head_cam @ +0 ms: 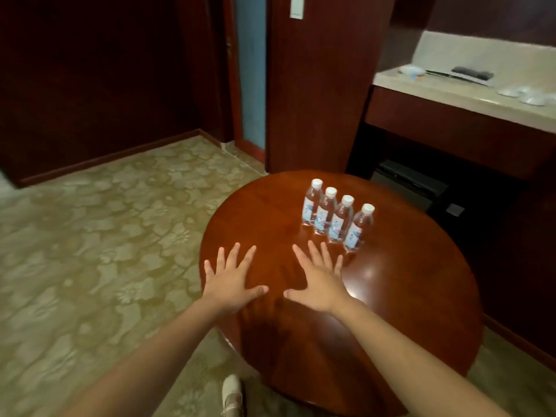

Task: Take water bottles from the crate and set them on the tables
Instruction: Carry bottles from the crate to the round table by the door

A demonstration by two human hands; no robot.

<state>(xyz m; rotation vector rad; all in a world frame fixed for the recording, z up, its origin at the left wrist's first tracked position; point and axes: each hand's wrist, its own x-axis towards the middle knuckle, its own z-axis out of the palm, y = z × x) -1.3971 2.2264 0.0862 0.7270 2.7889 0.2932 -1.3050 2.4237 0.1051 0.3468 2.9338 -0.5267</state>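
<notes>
My left hand [231, 284] and right hand [319, 285] are palms down on the round glossy reddish-brown wooden worktop [406, 296]; actual contact unclear; fingers [235, 257] of both spread straight, holding nothing; four clear plastic water bottles [337, 218], white caps, pale blue labels, upright in a tight diagonal row on the worktop just beyond my right fingertips, apart from them; patterned beige carpet [105, 251] to the left; white shoe [231, 392] at bottom edge.

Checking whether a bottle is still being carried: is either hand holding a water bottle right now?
No. The left hand and right hand are spread flat and empty over the round table, while all four water bottles stand upright on it.
</notes>
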